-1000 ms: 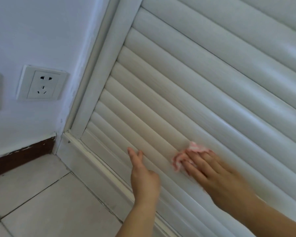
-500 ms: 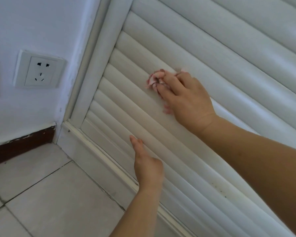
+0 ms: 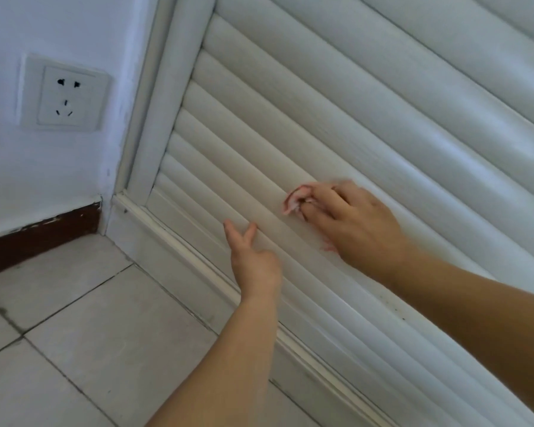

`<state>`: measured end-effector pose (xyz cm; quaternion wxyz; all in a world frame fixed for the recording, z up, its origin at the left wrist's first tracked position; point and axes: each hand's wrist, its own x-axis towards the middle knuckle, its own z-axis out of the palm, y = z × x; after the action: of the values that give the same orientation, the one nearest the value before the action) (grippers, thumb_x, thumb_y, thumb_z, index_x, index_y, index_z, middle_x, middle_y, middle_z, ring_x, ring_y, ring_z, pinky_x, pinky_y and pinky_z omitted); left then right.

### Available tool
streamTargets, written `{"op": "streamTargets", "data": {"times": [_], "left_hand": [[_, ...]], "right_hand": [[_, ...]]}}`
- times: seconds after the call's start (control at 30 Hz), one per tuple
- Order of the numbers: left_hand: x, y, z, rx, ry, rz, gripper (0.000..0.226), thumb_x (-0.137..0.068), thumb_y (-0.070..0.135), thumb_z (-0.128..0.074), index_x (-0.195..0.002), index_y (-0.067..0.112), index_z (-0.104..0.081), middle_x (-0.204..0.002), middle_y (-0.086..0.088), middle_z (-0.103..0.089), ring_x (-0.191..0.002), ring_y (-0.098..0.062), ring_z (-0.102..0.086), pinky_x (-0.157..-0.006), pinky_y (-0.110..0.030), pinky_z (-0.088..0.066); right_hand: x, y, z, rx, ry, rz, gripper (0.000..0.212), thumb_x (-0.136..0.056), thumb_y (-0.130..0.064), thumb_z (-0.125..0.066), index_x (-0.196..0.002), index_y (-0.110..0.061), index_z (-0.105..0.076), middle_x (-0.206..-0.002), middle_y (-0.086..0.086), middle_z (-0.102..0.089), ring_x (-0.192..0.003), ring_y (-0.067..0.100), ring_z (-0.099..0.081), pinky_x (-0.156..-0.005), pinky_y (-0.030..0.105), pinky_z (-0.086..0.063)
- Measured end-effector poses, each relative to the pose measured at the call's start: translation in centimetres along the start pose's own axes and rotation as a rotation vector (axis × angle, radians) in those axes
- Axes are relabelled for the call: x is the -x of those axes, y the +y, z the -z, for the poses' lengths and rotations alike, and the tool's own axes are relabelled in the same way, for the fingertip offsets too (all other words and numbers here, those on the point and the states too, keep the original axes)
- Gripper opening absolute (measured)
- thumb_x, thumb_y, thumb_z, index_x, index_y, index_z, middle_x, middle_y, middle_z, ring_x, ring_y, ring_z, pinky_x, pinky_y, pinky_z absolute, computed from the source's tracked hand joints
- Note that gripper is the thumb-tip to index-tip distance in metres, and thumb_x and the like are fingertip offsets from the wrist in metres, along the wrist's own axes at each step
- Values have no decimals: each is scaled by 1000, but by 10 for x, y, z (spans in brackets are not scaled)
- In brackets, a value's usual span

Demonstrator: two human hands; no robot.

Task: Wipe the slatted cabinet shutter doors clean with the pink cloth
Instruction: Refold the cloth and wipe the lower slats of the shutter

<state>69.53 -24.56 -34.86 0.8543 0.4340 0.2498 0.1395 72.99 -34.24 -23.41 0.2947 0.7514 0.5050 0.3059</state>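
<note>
The right hand (image 3: 355, 223) is clutching the pink cloth (image 3: 295, 201) in curled fingers, pressing it against a lower slat of the shutter door (image 3: 336, 124). The left hand (image 3: 253, 260) is resting straight-fingered on the slats, lower left.

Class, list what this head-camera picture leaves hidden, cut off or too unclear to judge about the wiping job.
- Pink cloth: mostly covered by the right hand; its full size and shape are hidden.
- Shutter door: cut off by the top and right edges; its extent is unknown.
- Left hand: seen from behind; whether its fingertips touch the slats is unclear.
- Dirt left on the slats: too faint to judge.
</note>
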Motion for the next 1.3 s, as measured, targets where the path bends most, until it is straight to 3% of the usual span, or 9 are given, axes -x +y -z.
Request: {"op": "streamTargets", "data": {"times": [0.1,0.23,0.43,0.57,0.63,0.73,0.93,1.1,1.3], "left_hand": [[0,-2,2,57,-1,21,84,-82,-21,-24,-148,25,-2,-138,0,-47,-108,-1,-42,-87,-9,-35],[0,-1,4,84,-24,42,83,-84,-19,-23,-148,29,1,-133,6,-50,-104,-1,-42,-64,3,-32],[-4,-3,-1,177,88,-21,80,-80,-20,-17,-148,19,-2,-141,-7,-41,-124,-11,-45,-104,-23,-31],[4,-6,-13,90,146,-106,81,-76,-22,-21,-147,16,-12,-143,-9,-36,-129,-13,-40,-106,-24,-28],[13,-11,-23,-31,168,-192,81,-73,-21,-26,-145,16,-21,-141,-7,-38,-129,-12,-40,-109,-29,-28],[31,-19,-42,-95,134,-319,79,-70,-22,-28,-141,13,-29,-135,-8,-43,-126,-15,-43,-107,-30,-29],[60,-29,-65,-111,72,-381,81,-68,-24,-27,-141,11,-31,-132,-7,-49,-124,-16,-45,-106,-27,-30],[57,-33,-71,-142,70,-416,80,-68,-22,-31,-141,11,-32,-133,-8,-45,-125,-20,-44,-105,-43,-34],[63,-22,-63,-281,77,-431,68,-69,-21,-32,-128,11,-47,-126,-7,-50,-117,-18,-48,-100,-31,-35]], "right_hand": [[-50,-14,-13,63,-20,-24,43,-56,-18,-76,-99,-16,-71,-108,4,-65,-83,29,-60,-71,34,-44],[-82,-30,-32,252,-59,-3,46,-57,-26,-66,-103,-26,-70,-102,-2,-65,-93,28,-55,-76,33,-29],[-21,-30,-35,276,4,61,47,-70,-17,-45,-111,-22,-67,-105,0,-63,-104,28,-49,-76,33,-29],[40,-27,-24,240,-86,29,54,-65,-17,-61,-118,-20,-63,-103,1,-62,-99,27,-45,-76,34,-29],[72,-24,-16,228,-144,-16,52,-69,-15,-53,-119,-22,-63,-103,1,-61,-98,28,-49,-76,34,-30],[117,-22,-3,193,-235,-107,53,-76,-12,-29,-113,-22,-65,-102,1,-62,-91,28,-57,-74,35,-29],[140,-14,24,155,-116,-283,46,-61,-12,-67,-106,-22,-66,-104,2,-66,-81,28,-58,-71,35,-28],[93,9,20,260,20,-282,40,-86,-9,-36,-110,-22,-66,-103,4,-65,-81,30,-56,-74,38,-30],[147,-13,27,107,-131,-382,40,-71,-4,-48,-97,-25,-71,-95,1,-64,-79,29,-58,-74,35,-28]]}}
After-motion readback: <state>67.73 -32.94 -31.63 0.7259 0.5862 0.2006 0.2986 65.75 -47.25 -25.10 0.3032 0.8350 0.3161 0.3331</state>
